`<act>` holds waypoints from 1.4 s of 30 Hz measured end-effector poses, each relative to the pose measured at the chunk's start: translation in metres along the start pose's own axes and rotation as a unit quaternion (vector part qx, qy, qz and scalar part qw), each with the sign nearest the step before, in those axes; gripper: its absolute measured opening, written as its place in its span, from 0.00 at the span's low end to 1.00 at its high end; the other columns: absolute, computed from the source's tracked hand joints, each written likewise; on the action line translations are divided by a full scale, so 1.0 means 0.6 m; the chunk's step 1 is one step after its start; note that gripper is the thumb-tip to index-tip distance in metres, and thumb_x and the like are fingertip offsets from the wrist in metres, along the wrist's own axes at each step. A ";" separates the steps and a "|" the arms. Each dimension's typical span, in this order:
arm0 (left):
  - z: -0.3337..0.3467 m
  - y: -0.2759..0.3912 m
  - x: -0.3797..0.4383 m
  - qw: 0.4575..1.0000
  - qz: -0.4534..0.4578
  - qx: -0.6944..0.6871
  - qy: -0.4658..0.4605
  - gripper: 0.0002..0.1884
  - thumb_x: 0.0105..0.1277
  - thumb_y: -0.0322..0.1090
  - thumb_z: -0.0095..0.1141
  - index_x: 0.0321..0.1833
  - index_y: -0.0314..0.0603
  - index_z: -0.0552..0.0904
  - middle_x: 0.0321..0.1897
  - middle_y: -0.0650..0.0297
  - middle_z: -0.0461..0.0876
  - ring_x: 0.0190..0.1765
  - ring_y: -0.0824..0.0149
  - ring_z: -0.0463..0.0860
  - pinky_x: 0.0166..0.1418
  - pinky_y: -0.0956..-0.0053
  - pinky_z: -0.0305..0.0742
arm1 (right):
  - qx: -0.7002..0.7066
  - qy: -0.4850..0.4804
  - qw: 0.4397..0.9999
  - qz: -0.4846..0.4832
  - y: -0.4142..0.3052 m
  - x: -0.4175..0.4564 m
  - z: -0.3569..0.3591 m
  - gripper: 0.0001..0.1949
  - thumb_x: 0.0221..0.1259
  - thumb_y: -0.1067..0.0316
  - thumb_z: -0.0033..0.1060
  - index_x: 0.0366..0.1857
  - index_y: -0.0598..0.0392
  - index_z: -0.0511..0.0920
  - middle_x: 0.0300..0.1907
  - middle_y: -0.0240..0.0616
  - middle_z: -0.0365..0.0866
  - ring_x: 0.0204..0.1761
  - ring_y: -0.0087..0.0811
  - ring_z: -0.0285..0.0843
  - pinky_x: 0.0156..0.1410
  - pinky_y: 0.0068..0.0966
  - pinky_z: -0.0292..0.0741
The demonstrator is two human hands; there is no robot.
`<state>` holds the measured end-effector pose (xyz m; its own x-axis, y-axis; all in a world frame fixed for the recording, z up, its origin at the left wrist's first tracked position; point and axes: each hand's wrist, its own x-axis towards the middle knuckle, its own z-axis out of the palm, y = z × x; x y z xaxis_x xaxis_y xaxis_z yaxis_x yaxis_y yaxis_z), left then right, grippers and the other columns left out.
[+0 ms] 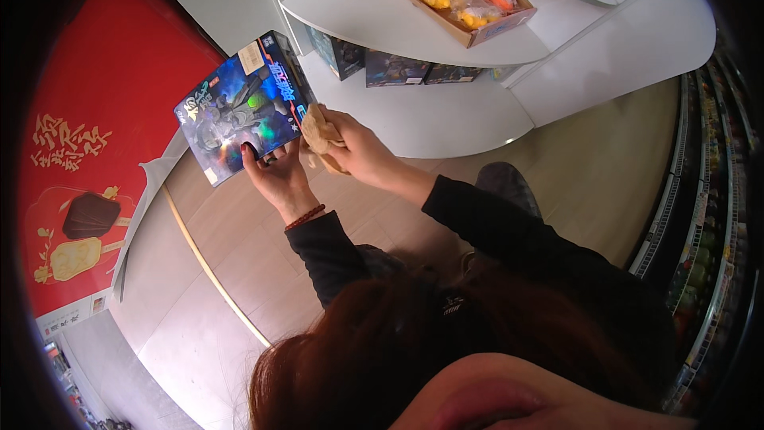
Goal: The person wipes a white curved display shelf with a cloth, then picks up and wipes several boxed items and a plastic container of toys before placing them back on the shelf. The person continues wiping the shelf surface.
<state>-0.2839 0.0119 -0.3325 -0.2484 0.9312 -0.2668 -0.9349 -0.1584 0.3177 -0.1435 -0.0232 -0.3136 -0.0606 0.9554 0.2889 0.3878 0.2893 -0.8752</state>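
Note:
A glossy blue and black toy box, with a shiny picture and a pale sticker, is held tilted in my left hand. My left thumb lies on its front near the lower edge, and the other fingers are partly hidden behind it. A red bead bracelet circles my left wrist. In my right hand is a crumpled tan cloth, against or very close to the box's right side.
White curved shelves stand ahead, with several dark boxes on the lower one. Above sits a cardboard tray of wrapped toys. A red poster panel rises at left; stocked racks line the right.

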 end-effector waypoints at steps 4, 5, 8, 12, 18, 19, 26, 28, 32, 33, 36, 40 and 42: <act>-0.009 0.004 0.014 0.988 0.104 0.117 -0.010 0.21 0.61 0.35 0.59 0.56 0.47 0.70 0.51 0.64 0.76 0.60 0.61 0.71 0.59 0.43 0.68 | 0.114 0.010 0.985 0.127 0.026 -0.030 -0.087 0.21 0.54 0.81 0.53 0.55 0.54 0.75 0.50 0.39 0.77 0.53 0.29 0.74 0.58 0.24 0.72; -0.001 0.005 0.012 0.980 0.136 0.145 0.004 0.20 0.61 0.33 0.59 0.56 0.48 0.70 0.49 0.65 0.76 0.57 0.63 0.73 0.57 0.45 0.70 | 0.059 0.060 0.990 0.110 0.046 -0.036 -0.117 0.22 0.54 0.80 0.55 0.56 0.53 0.74 0.49 0.38 0.76 0.52 0.30 0.74 0.57 0.25 0.72; 0.020 0.004 0.014 0.975 0.146 0.167 0.005 0.23 0.59 0.26 0.60 0.57 0.46 0.68 0.48 0.64 0.76 0.53 0.65 0.75 0.58 0.52 0.69 | -0.146 0.184 0.971 0.042 0.113 -0.033 -0.252 0.30 0.53 0.78 0.59 0.63 0.51 0.67 0.50 0.38 0.74 0.51 0.31 0.74 0.57 0.27 0.73; 0.050 -0.024 0.028 0.945 0.206 0.236 -0.090 0.28 0.56 0.18 0.60 0.60 0.38 0.66 0.52 0.62 0.72 0.55 0.66 0.73 0.61 0.67 0.67 | -0.481 0.155 0.850 0.150 0.188 -0.020 -0.456 0.42 0.46 0.64 0.71 0.69 0.50 0.57 0.47 0.45 0.71 0.49 0.43 0.76 0.49 0.36 0.77; 0.068 -0.058 0.060 0.900 0.235 0.324 -0.173 0.30 0.56 0.14 0.57 0.63 0.36 0.66 0.52 0.60 0.72 0.54 0.66 0.74 0.60 0.74 0.70 | -0.603 0.007 0.770 0.207 0.194 0.003 -0.476 0.41 0.41 0.56 0.73 0.65 0.53 0.64 0.43 0.44 0.73 0.44 0.42 0.77 0.45 0.34 0.77; 0.073 -0.060 0.067 0.901 0.229 0.328 -0.170 0.32 0.54 0.15 0.59 0.63 0.36 0.65 0.51 0.61 0.72 0.55 0.67 0.73 0.60 0.74 0.68 | -0.611 -0.012 0.767 0.197 0.192 0.006 -0.479 0.41 0.40 0.55 0.74 0.64 0.55 0.65 0.42 0.43 0.73 0.43 0.42 0.77 0.44 0.34 0.77; 0.208 -0.039 0.146 0.859 0.184 0.446 -0.170 0.32 0.46 0.20 0.66 0.57 0.30 0.70 0.41 0.61 0.79 0.42 0.68 0.79 0.48 0.77 0.74 | -0.663 -0.094 0.725 0.163 0.193 0.016 -0.489 0.40 0.42 0.57 0.72 0.61 0.66 0.65 0.41 0.42 0.74 0.39 0.38 0.78 0.39 0.31 0.77; 0.244 -0.042 0.153 0.829 0.193 0.498 -0.168 0.23 0.50 0.19 0.62 0.52 0.31 0.73 0.41 0.59 0.81 0.43 0.66 0.80 0.47 0.76 0.76 | -0.670 -0.096 0.721 0.152 0.192 0.020 -0.489 0.40 0.42 0.58 0.72 0.60 0.68 0.65 0.41 0.43 0.74 0.38 0.37 0.78 0.38 0.29 0.77; 0.292 -0.045 0.160 0.803 0.173 0.539 -0.184 0.21 0.49 0.20 0.62 0.49 0.31 0.75 0.39 0.61 0.82 0.40 0.68 0.81 0.43 0.77 0.76 | -0.675 -0.082 0.729 0.075 0.212 0.017 -0.491 0.38 0.38 0.60 0.73 0.56 0.71 0.69 0.37 0.42 0.75 0.35 0.34 0.78 0.36 0.26 0.77; 0.300 -0.046 0.158 0.804 0.167 0.542 -0.178 0.22 0.49 0.19 0.62 0.50 0.31 0.74 0.39 0.61 0.81 0.40 0.67 0.81 0.43 0.77 0.77 | -0.681 -0.082 0.726 0.056 0.210 0.017 -0.490 0.37 0.37 0.60 0.73 0.55 0.71 0.71 0.36 0.41 0.76 0.35 0.34 0.78 0.35 0.25 0.77; 0.310 -0.055 0.164 0.813 0.173 0.526 -0.180 0.24 0.49 0.17 0.62 0.51 0.32 0.73 0.40 0.60 0.81 0.43 0.65 0.80 0.47 0.76 0.77 | -0.677 -0.079 0.731 0.048 0.210 0.018 -0.489 0.21 0.37 0.64 0.71 0.37 0.65 0.81 0.45 0.46 0.78 0.34 0.34 0.79 0.37 0.27 0.77; 0.267 -0.102 0.216 0.829 0.198 0.455 -0.256 0.36 0.48 0.15 0.64 0.62 0.33 0.65 0.49 0.59 0.75 0.52 0.64 0.76 0.56 0.75 0.72 | -0.712 -0.060 0.699 0.025 0.252 0.015 -0.491 0.17 0.43 0.66 0.65 0.38 0.67 0.80 0.43 0.47 0.78 0.32 0.33 0.79 0.36 0.26 0.77; 0.261 -0.123 0.247 0.819 0.185 0.438 -0.321 0.39 0.47 0.15 0.65 0.64 0.35 0.63 0.51 0.62 0.72 0.52 0.67 0.75 0.55 0.78 0.70 | -0.724 -0.069 0.685 0.042 0.247 0.015 -0.485 0.16 0.46 0.67 0.62 0.38 0.67 0.80 0.43 0.47 0.78 0.32 0.32 0.79 0.35 0.25 0.77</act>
<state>-0.2122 0.2131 -0.2526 -0.0261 0.8977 0.4398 -0.2153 -0.4347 0.8744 0.1811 0.0113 -0.3278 -0.0289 0.9905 0.1344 0.8954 -0.0342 0.4440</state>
